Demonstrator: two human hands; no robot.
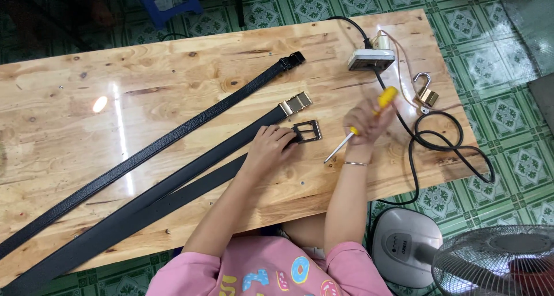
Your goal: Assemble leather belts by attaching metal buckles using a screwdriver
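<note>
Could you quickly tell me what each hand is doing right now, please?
Left hand: pressing on the belt beside its square buckle.
Right hand: closed around a yellow-handled screwdriver.

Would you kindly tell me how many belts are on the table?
3: far belt with black buckle; middle belt with gold buckle; near belt under the left hand. None seems hidden.

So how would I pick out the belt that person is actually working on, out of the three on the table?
Start at the wooden table, where three black belts lie slanting side by side. Go to the one nearest the person, the belt whose end lies under the left hand. Its silver open-frame buckle sets it apart: the middle belt ends in a gold clasp, the far one in a black buckle.
</note>
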